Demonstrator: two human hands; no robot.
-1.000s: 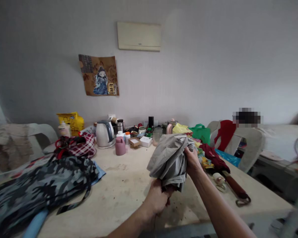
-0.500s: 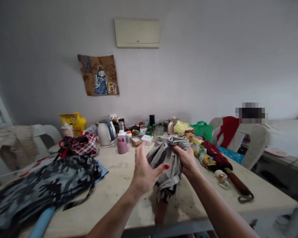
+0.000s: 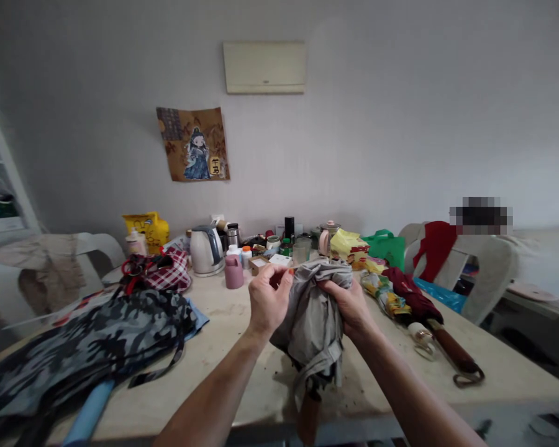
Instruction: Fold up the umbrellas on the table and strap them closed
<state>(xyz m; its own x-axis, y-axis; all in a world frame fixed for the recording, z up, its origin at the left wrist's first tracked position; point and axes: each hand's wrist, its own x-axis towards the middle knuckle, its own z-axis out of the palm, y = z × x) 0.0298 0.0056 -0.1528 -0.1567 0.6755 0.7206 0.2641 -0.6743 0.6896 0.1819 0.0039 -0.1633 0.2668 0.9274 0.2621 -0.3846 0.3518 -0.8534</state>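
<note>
A grey folded umbrella (image 3: 314,316) with loose, crumpled cloth stands in front of me, its brown handle (image 3: 310,416) pointing down toward me past the table's near edge. My right hand (image 3: 349,304) is wrapped round the gathered cloth on the right side. On the left side, my left hand (image 3: 271,298) pinches the cloth's upper edge between thumb and fingers. To the right lie a dark red folded umbrella (image 3: 414,295) with a brown handle and a yellow patterned umbrella (image 3: 384,297) with a white handle. A camouflage umbrella (image 3: 116,329) lies on the left with a blue handle.
The pale table (image 3: 223,385) holds a kettle (image 3: 205,251), a pink cup (image 3: 233,272), small bottles, boxes and glass cups along the wall. A red plaid umbrella (image 3: 172,270) lies at left. A green bag (image 3: 386,248) and white chairs (image 3: 484,273) are at right.
My left hand was spread apart from the cloth and has closed in a pinch at its edge. My right hand keeps its grip on the grey umbrella. The view has shifted slightly left.
</note>
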